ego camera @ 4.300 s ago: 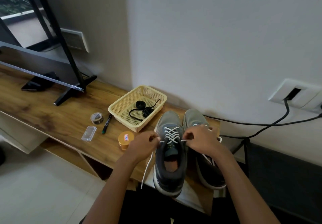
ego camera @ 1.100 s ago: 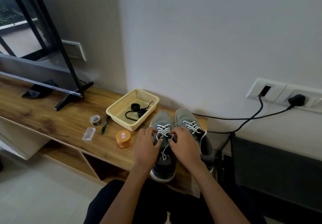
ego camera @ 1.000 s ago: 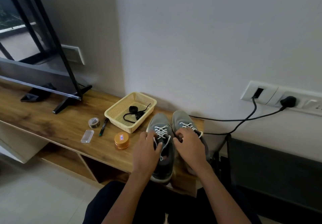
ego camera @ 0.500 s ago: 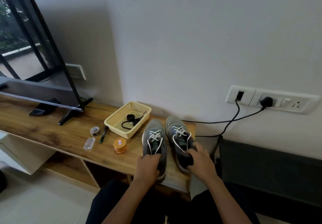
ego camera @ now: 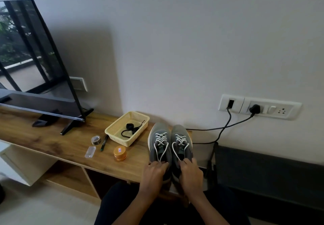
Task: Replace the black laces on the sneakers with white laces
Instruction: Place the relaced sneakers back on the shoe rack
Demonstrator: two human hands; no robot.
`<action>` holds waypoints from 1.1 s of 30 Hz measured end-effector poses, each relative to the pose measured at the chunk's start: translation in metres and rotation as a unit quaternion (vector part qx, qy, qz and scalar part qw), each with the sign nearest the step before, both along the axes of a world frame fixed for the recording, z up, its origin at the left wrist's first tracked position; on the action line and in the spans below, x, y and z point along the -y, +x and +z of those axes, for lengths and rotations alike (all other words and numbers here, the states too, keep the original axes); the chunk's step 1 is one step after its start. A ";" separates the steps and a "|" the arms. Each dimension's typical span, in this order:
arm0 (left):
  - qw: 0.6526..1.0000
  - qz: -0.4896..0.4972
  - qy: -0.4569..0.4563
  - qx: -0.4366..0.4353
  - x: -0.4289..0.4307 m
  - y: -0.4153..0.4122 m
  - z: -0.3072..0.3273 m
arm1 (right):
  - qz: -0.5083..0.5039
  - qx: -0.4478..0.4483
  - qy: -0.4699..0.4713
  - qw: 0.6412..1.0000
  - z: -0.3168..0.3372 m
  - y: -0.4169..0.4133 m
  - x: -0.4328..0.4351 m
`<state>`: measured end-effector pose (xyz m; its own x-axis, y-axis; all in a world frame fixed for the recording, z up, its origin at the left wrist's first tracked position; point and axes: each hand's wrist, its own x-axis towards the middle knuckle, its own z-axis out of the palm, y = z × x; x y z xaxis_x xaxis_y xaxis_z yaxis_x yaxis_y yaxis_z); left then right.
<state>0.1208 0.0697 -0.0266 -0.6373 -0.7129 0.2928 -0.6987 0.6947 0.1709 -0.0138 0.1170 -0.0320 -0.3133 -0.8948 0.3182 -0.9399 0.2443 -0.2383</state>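
Note:
Two grey sneakers stand side by side at the right end of the wooden shelf, toes toward the wall. Both carry white laces. My left hand (ego camera: 154, 172) grips the heel end of the left sneaker (ego camera: 159, 137). My right hand (ego camera: 191, 172) grips the heel end of the right sneaker (ego camera: 181, 137). The loose lace ends run down under my fingers. The black laces (ego camera: 130, 130) lie coiled in the yellow basket (ego camera: 114, 133) left of the sneakers.
On the wooden shelf (ego camera: 52, 140) lie an orange round tin (ego camera: 120, 153), a pen (ego camera: 104, 142), a tape roll (ego camera: 95, 140) and a small clear box (ego camera: 90, 152). A TV (ego camera: 35, 67) stands at the left. Black cables (ego camera: 224, 128) hang from the wall sockets (ego camera: 259, 106).
My hands left the lacing of the left sneaker and moved back to the heels of both sneakers. The view has pulled back and tilted up.

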 end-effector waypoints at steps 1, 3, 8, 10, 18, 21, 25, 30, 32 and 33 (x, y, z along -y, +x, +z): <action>0.999 -0.007 -0.025 -0.019 -0.001 -0.001 0.004 | 0.001 0.006 -0.020 1.000 0.003 0.000 -0.005; 0.996 -0.021 -0.063 -0.063 -0.003 -0.009 0.019 | 0.000 -0.003 -0.078 0.997 0.013 0.000 -0.016; 0.978 -0.052 -0.159 -0.123 -0.011 -0.038 0.059 | -0.042 -0.017 -0.243 0.969 0.041 -0.023 -0.031; 0.968 -0.068 -0.187 -0.151 -0.013 -0.054 0.072 | -0.059 -0.036 -0.271 0.960 0.057 -0.036 -0.038; 0.949 -0.114 -0.228 -0.185 -0.035 -0.121 0.112 | -0.129 -0.102 -0.332 0.929 0.109 -0.092 -0.067; 0.945 -0.126 -0.220 -0.207 -0.050 -0.144 0.119 | -0.139 -0.102 -0.334 0.927 0.121 -0.112 -0.080; 0.937 -0.141 -0.213 -0.240 -0.068 -0.167 0.130 | -0.142 -0.123 -0.350 0.918 0.138 -0.132 -0.098; 0.924 -0.165 -0.232 -0.254 -0.075 -0.191 0.137 | -0.146 -0.138 -0.342 0.918 0.148 -0.154 -0.114; 0.918 -0.176 -0.237 -0.264 -0.077 -0.198 0.142 | -0.148 -0.137 -0.342 0.918 0.151 -0.161 -0.119; 0.915 -0.180 -0.241 -0.268 -0.078 -0.201 0.145 | -0.149 -0.136 -0.343 0.917 0.153 -0.164 -0.121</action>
